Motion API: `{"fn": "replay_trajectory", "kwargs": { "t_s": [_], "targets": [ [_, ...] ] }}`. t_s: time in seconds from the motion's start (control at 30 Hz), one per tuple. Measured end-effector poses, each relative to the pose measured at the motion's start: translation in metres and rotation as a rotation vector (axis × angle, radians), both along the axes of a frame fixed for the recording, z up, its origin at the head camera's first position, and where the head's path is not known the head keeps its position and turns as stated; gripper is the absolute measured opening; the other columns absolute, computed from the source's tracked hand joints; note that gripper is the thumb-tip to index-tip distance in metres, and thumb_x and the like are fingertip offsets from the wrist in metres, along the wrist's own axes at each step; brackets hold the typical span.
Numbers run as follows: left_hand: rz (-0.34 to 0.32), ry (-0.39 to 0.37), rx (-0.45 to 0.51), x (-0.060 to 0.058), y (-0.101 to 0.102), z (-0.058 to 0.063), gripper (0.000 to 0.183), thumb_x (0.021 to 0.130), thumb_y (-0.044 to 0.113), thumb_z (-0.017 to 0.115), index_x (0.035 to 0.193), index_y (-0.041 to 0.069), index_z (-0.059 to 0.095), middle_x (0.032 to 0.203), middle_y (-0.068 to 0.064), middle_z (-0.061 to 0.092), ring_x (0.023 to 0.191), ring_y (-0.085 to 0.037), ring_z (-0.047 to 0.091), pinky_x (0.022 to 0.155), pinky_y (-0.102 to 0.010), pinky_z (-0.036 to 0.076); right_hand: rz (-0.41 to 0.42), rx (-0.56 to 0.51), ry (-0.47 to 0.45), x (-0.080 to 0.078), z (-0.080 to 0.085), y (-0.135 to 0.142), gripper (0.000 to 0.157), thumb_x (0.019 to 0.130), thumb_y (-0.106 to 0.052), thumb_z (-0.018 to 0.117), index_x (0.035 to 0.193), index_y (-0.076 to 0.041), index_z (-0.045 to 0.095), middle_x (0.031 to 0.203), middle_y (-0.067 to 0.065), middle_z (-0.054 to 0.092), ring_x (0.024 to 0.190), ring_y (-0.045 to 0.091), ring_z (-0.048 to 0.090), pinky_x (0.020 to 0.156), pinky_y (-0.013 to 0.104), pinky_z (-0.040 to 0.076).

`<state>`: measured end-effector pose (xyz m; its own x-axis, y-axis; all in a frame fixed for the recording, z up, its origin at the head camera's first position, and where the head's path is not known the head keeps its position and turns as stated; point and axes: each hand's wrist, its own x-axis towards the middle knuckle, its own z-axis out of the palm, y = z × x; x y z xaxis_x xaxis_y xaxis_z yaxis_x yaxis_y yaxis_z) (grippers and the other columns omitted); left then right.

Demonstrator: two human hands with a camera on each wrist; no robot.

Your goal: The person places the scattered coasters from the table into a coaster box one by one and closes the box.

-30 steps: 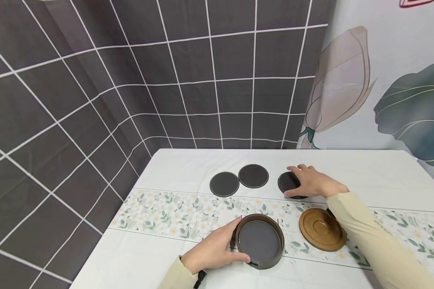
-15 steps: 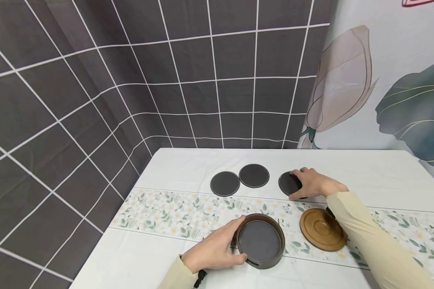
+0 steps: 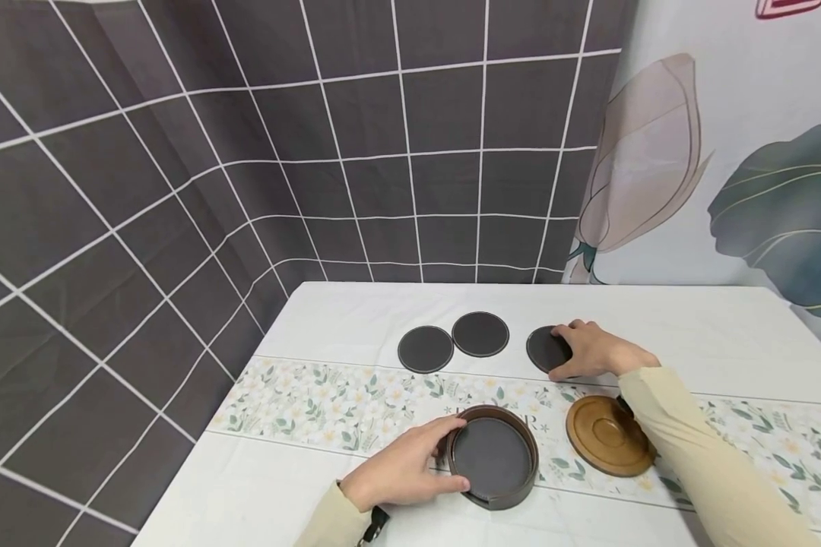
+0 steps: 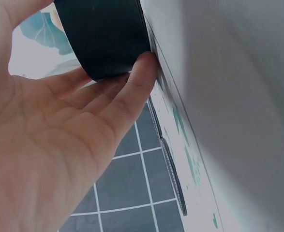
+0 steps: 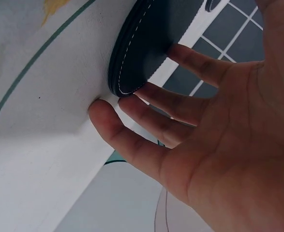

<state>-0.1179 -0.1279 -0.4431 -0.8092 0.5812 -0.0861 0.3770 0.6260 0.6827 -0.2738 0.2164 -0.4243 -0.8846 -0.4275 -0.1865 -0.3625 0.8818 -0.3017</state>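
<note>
My left hand [image 3: 410,465] holds the left side of a round brown coaster holder [image 3: 532,456]. Its thumb lies by the near rim and its fingers bend about the far-left wall; the left wrist view shows fingertips against the dark wall [image 4: 103,34]. A black disc [image 3: 490,460] lies inside the holder. Farther back, my right hand [image 3: 591,351] spans the right part of a round black stitched coaster [image 3: 546,349], with index finger and thumb at its edges. In the right wrist view the coaster [image 5: 149,43] shows a layered edge, fingertips against it; the thumb is hidden there.
Two more black coasters, the left one [image 3: 426,349] and the right one [image 3: 480,334], lie side by side at the back. A round brown wooden saucer [image 3: 605,433] sits under the right forearm. A dark tiled curtain [image 3: 445,182] borders the table [image 3: 342,319].
My right hand's fingers and thumb have drawn in closer over the coaster, shifting slightly right. The left index finger has moved slightly on the holder's rim. The coasters and saucer stay put.
</note>
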Motion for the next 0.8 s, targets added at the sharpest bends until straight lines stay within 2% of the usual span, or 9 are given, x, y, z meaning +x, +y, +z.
{"fn": "replay_trajectory", "kwargs": {
  "t_s": [0.13,0.33,0.6,0.67,0.8],
  "targets": [
    [0.011,-0.032,0.029,-0.002,-0.001,0.0,0.075,0.089,0.045,0.08,0.151,0.019,0.047,0.146,0.003,0.057,0.106,0.0,0.061,0.096,-0.025,0.052,0.001,-0.006,0.008,0.0,0.0,0.0,0.09,0.077,-0.046,0.084,0.142,0.006,0.05,0.135,0.038,0.048,0.119,0.052,0.049,0.089,0.063,0.051],
    [0.026,-0.021,0.022,-0.001,0.0,0.002,0.078,0.087,0.048,0.08,0.152,0.018,0.048,0.147,0.001,0.056,0.109,-0.001,0.06,0.096,-0.026,0.053,0.0,-0.012,0.034,0.0,-0.002,0.0,0.09,0.076,-0.047,0.083,0.141,0.008,0.052,0.132,0.038,0.05,0.116,0.051,0.051,0.088,0.062,0.052],
    [0.065,-0.015,0.012,0.0,0.002,0.002,0.08,0.084,0.051,0.081,0.15,0.018,0.05,0.145,0.002,0.058,0.105,-0.004,0.06,0.092,-0.027,0.053,-0.062,-0.021,0.12,0.004,0.005,0.006,0.093,0.075,-0.053,0.079,0.141,0.006,0.052,0.134,0.037,0.049,0.115,0.049,0.051,0.083,0.063,0.053],
    [0.08,0.001,0.004,0.0,0.001,0.001,0.08,0.084,0.052,0.081,0.15,0.018,0.05,0.147,0.002,0.057,0.106,-0.006,0.061,0.094,-0.029,0.053,-0.069,-0.035,0.153,0.005,0.008,0.007,0.092,0.076,-0.055,0.079,0.141,0.005,0.052,0.136,0.037,0.049,0.116,0.049,0.051,0.083,0.063,0.053],
    [0.121,0.046,-0.021,0.0,0.001,0.0,0.082,0.085,0.055,0.079,0.151,0.015,0.049,0.15,0.0,0.055,0.121,-0.013,0.061,0.103,-0.034,0.052,-0.075,-0.059,0.21,0.01,0.014,0.011,0.093,0.077,-0.058,0.078,0.141,0.004,0.053,0.139,0.037,0.048,0.118,0.049,0.052,0.084,0.064,0.052]
  ]
}}
